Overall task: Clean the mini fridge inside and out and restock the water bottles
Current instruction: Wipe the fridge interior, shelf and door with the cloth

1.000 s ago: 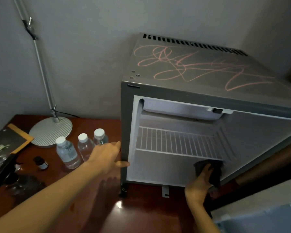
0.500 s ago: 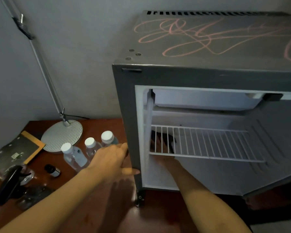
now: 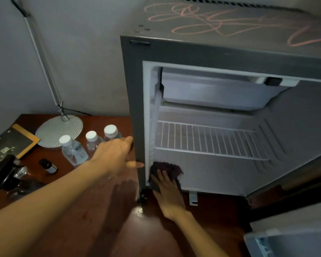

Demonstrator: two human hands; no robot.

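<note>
Nearest the viewer, two bare forearms over a dark reddish wooden table (image 3: 146, 238), with the corner of a white open door (image 3: 285, 242) at lower right. Right hand (image 3: 167, 190) laid palm-down on a dark cloth (image 3: 167, 166), fingers straight and slightly spread, pressing rather than clutching; cloth bunched in the lower left front corner of the mini fridge (image 3: 135, 89), against the inner left wall and the bottom lip. Just left of that, left hand (image 3: 117, 154) braced on the cabinet's left front corner, fingers straight along the outer side panel, thumb extended onto the front frame, nothing held. Below the corner, a black foot (image 3: 143, 196); farther right under the lip, a small pale hinge bracket (image 3: 193, 199). Left of the fridge and outside it, three clear water bottles (image 3: 73, 151) with white caps, upright on the table in a close diagonal row, partly hidden behind the left hand. Near them, a small dark bottle (image 3: 48, 166), a black-triggered spray bottle (image 3: 2, 171) at the left edge, and a dark folder (image 3: 13, 141) with a tan border. Behind the bottles, a round ribbed lamp base (image 3: 58, 130) with its metal arm (image 3: 43, 58) slanting up the grey wall. Inside the cabinet, a bare white wire shelf (image 3: 211, 140) at mid-height and a freezer compartment (image 3: 211, 91) above it. Farthest, pink scribbles (image 3: 211, 21) across the grey top and a row of vent slots (image 3: 230, 2) at its rear edge.
</note>
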